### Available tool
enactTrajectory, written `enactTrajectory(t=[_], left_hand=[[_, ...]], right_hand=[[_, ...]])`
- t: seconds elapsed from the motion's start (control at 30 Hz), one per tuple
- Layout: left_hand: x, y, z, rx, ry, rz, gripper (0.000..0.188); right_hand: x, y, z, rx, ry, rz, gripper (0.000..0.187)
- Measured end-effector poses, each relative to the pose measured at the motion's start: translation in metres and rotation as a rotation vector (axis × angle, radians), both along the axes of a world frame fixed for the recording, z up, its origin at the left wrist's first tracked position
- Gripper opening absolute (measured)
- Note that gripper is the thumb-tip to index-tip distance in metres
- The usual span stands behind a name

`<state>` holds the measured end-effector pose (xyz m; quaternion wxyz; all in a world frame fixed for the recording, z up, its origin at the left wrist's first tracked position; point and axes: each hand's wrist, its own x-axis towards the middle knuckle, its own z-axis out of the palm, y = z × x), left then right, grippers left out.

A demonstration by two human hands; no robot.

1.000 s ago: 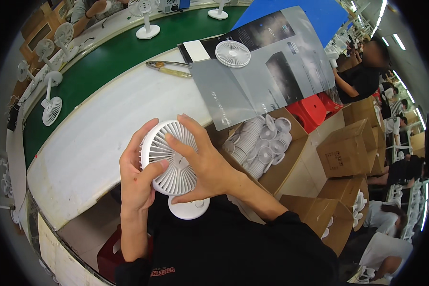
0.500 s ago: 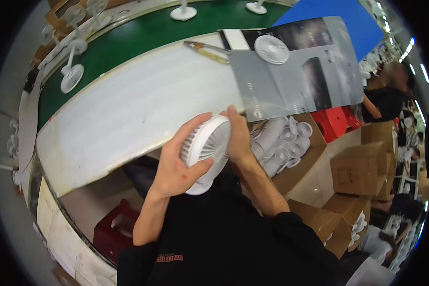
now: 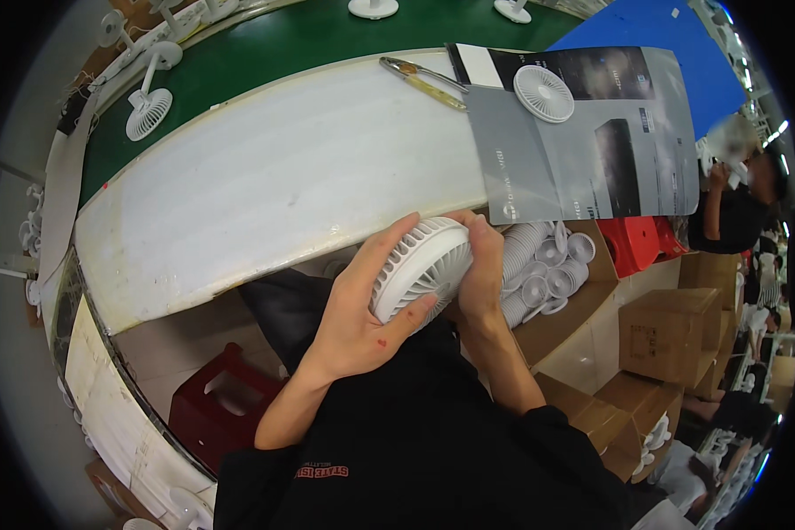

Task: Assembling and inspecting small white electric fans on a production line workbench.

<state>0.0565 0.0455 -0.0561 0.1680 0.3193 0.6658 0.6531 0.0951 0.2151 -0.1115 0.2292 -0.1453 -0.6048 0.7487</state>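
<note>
A white round fan head (image 3: 428, 269) with a ribbed grille is held between both hands, just off the near edge of the white table. My left hand (image 3: 362, 309) wraps its left side, thumb pressed across the grille and fingers over the rim. On the other side my right hand (image 3: 483, 269) grips the rim, its fingers partly hidden behind the fan head. Beyond, on a grey printed sheet (image 3: 539, 168), lies a white round grille cover (image 3: 544, 94). Pliers with yellowish handles (image 3: 424, 81) rest on the table beside that sheet.
The white tabletop (image 3: 274, 177) borders a green conveyor belt (image 3: 265, 75) carrying white fans (image 3: 149, 113). An open carton of white round parts (image 3: 548, 274) stands at right, near a red stool (image 3: 629, 246) and more cardboard boxes (image 3: 670, 331). A dark red stool (image 3: 225, 397) is below left. A co-worker (image 3: 738, 203) sits far right.
The fan head has tilted and turned in my hands, its grille now facing more upward. My right hand has shifted lower around the rim. The whole view has swung slightly.
</note>
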Motion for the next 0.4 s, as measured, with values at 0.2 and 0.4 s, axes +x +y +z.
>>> enactTrajectory(t=[0.2, 0.4], left_hand=[[0.001, 0.002, 0.004, -0.032, 0.101, -0.038, 0.071], [0.005, 0.004, 0.013, 0.006, 0.402, -0.055, 0.073]], right_hand=[[0.006, 0.000, 0.003, 0.109, 0.001, -0.009, 0.059], [0.017, 0.001, 0.010, 0.129, 0.123, -0.022, 0.067]])
